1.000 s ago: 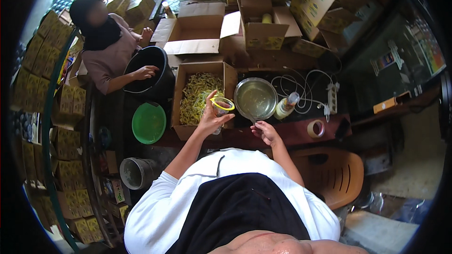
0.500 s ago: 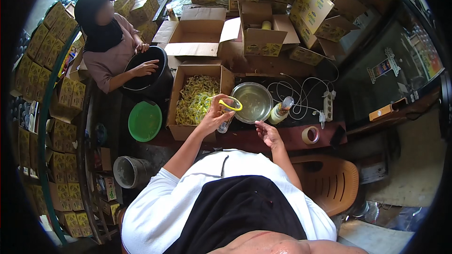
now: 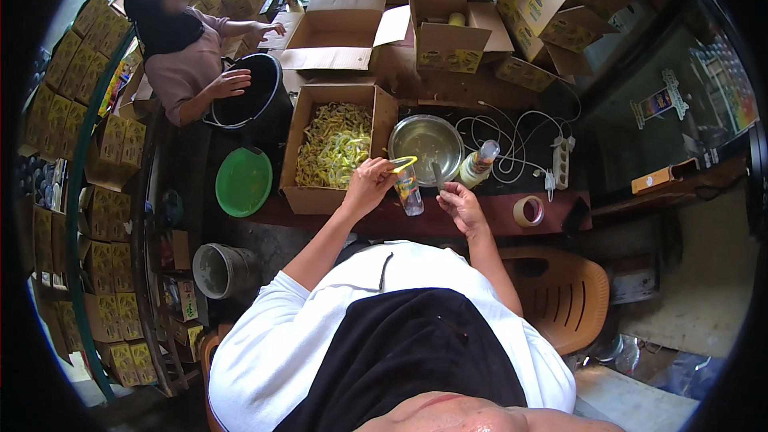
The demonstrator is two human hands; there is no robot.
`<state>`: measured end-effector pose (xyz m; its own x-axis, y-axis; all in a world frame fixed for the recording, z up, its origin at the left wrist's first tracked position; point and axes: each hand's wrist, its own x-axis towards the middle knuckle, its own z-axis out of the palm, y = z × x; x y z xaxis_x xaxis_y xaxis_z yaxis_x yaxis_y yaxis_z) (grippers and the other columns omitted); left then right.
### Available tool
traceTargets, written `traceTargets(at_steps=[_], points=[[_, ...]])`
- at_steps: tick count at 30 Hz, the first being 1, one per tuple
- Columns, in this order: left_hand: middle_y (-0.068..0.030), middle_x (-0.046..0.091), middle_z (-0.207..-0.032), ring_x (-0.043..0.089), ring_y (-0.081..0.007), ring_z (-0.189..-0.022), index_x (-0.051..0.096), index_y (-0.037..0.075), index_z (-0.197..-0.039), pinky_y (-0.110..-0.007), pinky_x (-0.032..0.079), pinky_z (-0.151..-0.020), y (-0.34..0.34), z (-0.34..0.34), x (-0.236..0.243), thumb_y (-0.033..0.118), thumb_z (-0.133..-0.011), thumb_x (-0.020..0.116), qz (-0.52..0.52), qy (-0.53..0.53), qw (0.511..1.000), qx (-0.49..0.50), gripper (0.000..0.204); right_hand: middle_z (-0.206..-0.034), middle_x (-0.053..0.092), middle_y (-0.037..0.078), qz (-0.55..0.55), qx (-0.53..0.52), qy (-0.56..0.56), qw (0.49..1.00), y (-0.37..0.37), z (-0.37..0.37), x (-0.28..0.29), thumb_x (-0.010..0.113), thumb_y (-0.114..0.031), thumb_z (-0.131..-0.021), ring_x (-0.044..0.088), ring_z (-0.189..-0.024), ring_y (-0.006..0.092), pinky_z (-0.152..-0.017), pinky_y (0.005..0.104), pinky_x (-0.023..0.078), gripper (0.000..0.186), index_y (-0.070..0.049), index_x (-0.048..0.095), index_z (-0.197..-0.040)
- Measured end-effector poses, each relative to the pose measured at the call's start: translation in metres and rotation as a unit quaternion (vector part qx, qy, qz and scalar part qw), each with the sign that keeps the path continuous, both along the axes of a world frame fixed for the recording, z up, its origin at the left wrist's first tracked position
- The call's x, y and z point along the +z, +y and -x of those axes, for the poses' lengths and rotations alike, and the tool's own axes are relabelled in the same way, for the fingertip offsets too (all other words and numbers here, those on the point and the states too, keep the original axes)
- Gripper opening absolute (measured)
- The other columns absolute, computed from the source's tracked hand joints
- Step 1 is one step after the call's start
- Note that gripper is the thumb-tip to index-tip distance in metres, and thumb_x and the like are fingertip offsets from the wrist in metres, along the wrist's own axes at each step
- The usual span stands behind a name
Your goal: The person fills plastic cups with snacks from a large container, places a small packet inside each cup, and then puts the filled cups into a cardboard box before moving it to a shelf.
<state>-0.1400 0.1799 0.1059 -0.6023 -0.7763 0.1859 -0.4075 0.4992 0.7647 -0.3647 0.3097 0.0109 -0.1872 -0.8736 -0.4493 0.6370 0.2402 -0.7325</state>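
My left hand (image 3: 370, 185) is closed around the upper part of a clear plastic container (image 3: 410, 197) with a colourful print and a yellow ring at its top. The container hangs tilted over the table's front edge. My right hand (image 3: 462, 206) pinches a small, thin, grey blade-like tool (image 3: 438, 175), its tip pointing up and away from me. Just beyond is a round metal basin (image 3: 426, 130) with what looks like liquid in it. Left of it, an open cardboard box (image 3: 320, 198) is full of yellow-green curled strips. A bottle (image 3: 478, 162) with a clear cap stands right of the basin.
A co-worker (image 3: 180, 56) stands at the far left by a black bucket (image 3: 268, 112). Nearby are a green basin (image 3: 244, 182) and a grey pail (image 3: 226, 270). At right lie a power strip (image 3: 562, 162), white cables and a tape roll (image 3: 528, 210). Open cartons (image 3: 332, 28) stand behind.
My left hand has turned the container, which now shows its print nearer the right hand. My right hand has closed, and the grey tool now shows clearly. The co-worker's one arm has reached out over the bucket.
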Motion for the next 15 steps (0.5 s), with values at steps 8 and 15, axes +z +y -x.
traceTargets(at_steps=[8,15], points=[[-0.0057,0.066,-0.087,0.060,-0.0249,-0.082,0.069,0.006,-0.096,-0.037,0.050,-0.069,0.014,0.012,-0.013,0.009,-0.085,0.065,0.055,0.016,0.998,-0.010,0.013,-0.097,0.066,0.004,0.094,-0.063,0.292,0.950,-0.009,-0.010,0.026,0.068,-0.002,-0.086,0.061,-0.082,0.0093,-0.078,0.0246,0.051,0.017,0.000,0.064,-0.102],[0.0011,0.063,-0.077,0.056,-0.0209,-0.086,0.072,0.017,-0.083,-0.038,0.036,-0.085,0.020,0.030,0.003,0.020,-0.078,0.071,0.250,0.003,0.968,0.033,0.007,-0.078,0.060,0.007,0.140,-0.108,0.545,0.820,-0.005,-0.034,0.080,0.072,-0.004,-0.081,0.061,-0.067,0.0160,-0.063,0.0303,0.048,0.011,0.000,0.066,-0.089]])
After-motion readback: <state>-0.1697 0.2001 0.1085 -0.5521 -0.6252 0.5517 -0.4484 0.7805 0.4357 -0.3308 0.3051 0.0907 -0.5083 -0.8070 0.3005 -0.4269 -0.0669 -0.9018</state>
